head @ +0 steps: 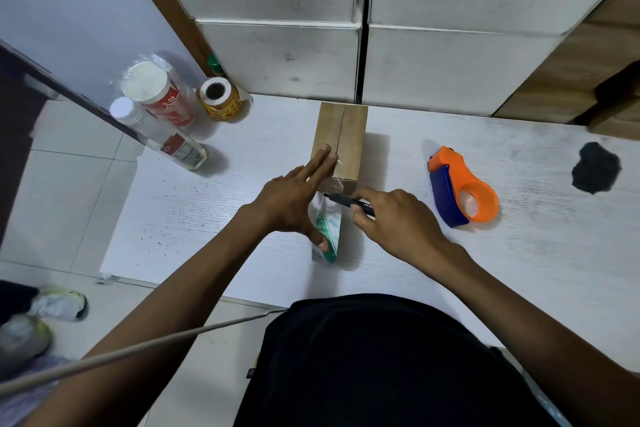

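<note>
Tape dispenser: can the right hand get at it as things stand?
Probably yes. The tape dispenser lies on the table just right of the right hand, nothing between them. But that hand grips a marker, which may need setting down first.

Print on pen (346, 201), bottle (162, 135) and cup (165, 98) is unreadable.
</note>
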### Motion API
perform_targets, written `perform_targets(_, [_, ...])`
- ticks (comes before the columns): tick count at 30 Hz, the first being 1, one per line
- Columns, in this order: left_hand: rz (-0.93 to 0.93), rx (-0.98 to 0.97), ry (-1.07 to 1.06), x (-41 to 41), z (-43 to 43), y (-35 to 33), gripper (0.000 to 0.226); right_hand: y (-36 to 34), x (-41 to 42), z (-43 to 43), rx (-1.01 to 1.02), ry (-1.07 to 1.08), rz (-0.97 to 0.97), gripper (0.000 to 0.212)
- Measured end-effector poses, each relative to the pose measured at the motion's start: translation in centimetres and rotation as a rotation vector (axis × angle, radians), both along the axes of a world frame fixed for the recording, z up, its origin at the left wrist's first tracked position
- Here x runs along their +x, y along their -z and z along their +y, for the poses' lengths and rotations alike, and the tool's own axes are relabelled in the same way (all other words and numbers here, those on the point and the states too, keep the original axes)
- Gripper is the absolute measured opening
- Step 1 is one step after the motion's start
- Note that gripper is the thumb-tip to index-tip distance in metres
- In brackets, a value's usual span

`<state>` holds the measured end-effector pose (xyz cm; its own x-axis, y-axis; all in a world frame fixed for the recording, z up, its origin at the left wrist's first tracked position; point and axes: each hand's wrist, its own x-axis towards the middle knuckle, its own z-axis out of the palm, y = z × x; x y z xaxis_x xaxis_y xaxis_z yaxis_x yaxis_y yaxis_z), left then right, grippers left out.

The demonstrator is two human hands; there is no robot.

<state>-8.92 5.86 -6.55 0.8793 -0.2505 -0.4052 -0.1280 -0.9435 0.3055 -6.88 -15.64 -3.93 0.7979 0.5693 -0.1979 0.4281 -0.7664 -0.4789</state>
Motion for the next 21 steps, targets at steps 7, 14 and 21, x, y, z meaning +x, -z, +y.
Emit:
perform_targets(7, [0.005,0.037,-0.001,-0.12,-0.2,-0.27,0.156,0.05,0.43,0.77,-0.014,0.014,-0.012,0.029])
perform_targets(14, [0.012,0.059,-0.006,-0.12,-0.28,-0.2,0.157,-0.05,0.54,0.78,0.007,0.02,0.0,0.03])
perform_targets(21, [0.028,0.069,-0.037,-0.09,-0.39,-0.36,0.157,0.12,0.95,1.07,-0.058,0.046,0.01,0.032])
